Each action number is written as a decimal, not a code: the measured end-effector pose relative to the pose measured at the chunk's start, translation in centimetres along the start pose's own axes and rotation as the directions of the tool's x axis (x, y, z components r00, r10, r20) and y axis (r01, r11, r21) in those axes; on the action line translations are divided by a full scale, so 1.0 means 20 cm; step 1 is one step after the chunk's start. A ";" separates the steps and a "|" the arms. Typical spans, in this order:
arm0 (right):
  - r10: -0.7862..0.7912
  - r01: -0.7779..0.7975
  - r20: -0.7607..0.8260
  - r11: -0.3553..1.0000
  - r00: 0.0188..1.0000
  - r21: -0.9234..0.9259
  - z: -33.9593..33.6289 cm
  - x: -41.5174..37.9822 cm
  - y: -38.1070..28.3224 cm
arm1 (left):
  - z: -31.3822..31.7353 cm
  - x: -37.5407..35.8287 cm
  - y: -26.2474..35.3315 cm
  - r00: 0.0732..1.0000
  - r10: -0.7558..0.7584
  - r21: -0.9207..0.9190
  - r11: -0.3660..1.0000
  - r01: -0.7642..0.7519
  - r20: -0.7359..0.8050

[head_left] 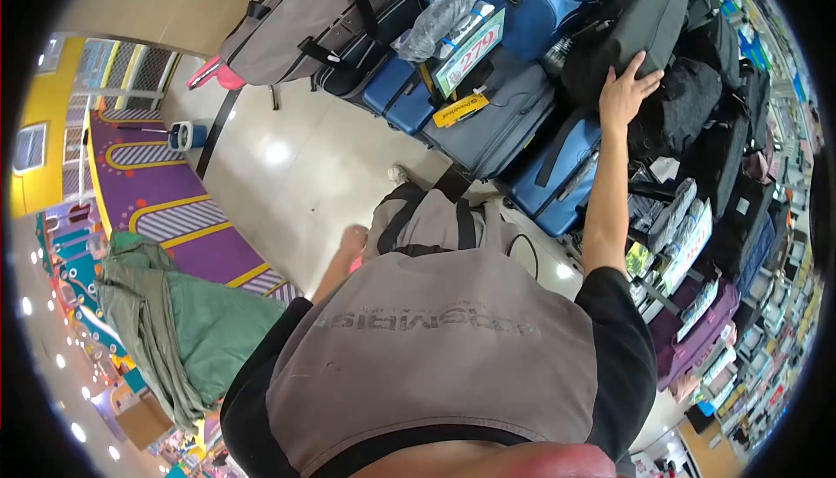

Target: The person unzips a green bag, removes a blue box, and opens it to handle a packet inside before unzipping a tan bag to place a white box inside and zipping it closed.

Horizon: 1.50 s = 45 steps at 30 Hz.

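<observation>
My right hand (629, 90) lies on a dark grey bag (640, 21) with its fingers spread over the side. Just below that hand is a black textured bag (677, 105). Blue suitcases (557, 173) and a grey soft suitcase (498, 117) stand to its left. Down by my waist is my left hand (353, 239), partly covered by my grey shirt. A small patch of something pink (355, 263) shows beside it; the left fingers are too hidden to read.
Price signs (470, 53) and a yellow tag (460, 110) stick out among the luggage. A large grey duffel bag (305, 16) lies at the upper left. Green cloth (209, 321) hangs at the left, near a purple play structure (139, 173). A blue-and-white container (185, 136) stands there.
</observation>
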State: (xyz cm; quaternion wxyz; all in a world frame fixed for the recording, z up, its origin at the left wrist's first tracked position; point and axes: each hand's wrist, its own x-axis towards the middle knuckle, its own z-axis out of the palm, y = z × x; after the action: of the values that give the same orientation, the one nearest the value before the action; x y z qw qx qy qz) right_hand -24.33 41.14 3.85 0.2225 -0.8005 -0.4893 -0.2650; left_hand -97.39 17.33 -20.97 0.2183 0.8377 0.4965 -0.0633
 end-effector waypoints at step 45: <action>-0.458 -0.020 0.887 0.888 0.055 0.459 0.38 -1.18 -2.11 | -0.56 -0.17 -1.09 0.413 -0.832 -0.869 -0.467 -0.165 0.369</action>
State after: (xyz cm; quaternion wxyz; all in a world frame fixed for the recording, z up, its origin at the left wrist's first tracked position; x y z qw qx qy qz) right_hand -69.79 47.83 -12.95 -0.0694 -0.6252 -0.6652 0.4021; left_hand -119.11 28.27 -16.48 0.5151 -0.0235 0.6713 0.5324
